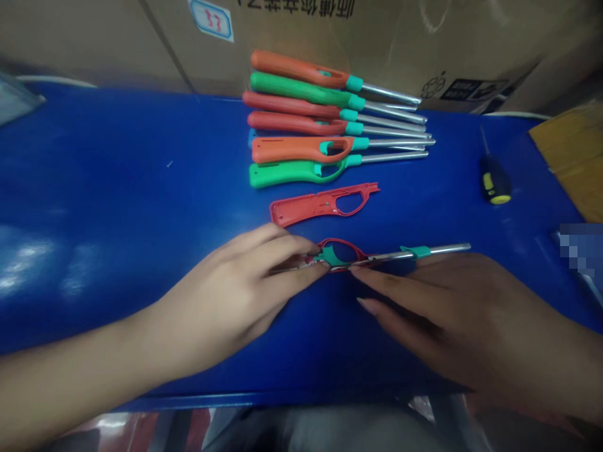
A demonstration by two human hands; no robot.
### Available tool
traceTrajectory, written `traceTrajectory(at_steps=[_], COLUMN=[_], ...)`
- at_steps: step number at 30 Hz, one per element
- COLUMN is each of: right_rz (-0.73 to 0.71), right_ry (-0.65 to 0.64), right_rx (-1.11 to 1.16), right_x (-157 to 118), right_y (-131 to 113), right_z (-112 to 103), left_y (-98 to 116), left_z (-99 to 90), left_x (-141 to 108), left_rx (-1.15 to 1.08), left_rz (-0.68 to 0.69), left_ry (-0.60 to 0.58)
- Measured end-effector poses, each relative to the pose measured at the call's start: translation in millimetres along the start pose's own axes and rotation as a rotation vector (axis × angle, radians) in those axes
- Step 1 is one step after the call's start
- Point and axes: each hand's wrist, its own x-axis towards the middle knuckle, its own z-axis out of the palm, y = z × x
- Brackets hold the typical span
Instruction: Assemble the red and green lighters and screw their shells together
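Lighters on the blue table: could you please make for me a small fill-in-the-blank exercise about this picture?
The row of lighters holds ____ lighters.
The screwdriver has a black and ____ handle.
Between the left hand and the right hand, the open lighter's metal tube points toward the person's ____ side.

six, yellow, right

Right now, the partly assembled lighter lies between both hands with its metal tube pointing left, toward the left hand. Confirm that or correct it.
That's wrong on direction: the metal tube of the partly assembled lighter points right, past the right hand, not left toward the left hand. The head view shows this. The lighter does lie between both hands.
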Motion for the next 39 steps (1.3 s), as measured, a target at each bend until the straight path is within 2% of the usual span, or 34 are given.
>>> traceTrajectory(at_steps=[5,11,20,28,39], right_rz=[-0.036,0.003,-0.014,0.117,0.074], right_ry=[-0.009,-0.024,-0.061,-0.073,-0.085], right_rx=[-0.040,-0.039,-0.036,0.079,0.019], right_x=[1,-1,-1,-3,-4], right_y=[-1,1,-2,-6,-10], right_z=[0,-3,-4,5,0], left_y=[2,2,1,0,1], left_z=[1.5,0.7,-1.2,-0.4,-0.3], left_x=[1,1,3,3,2], left_rx=[-0.061,-0.050,-0.035,-0.028,-0.022], left_rz=[-0.053,-0.041,-0.027,-0.023,-0.034], left_ry=[0.015,0.004,-0.007,-0.010,-0.017])
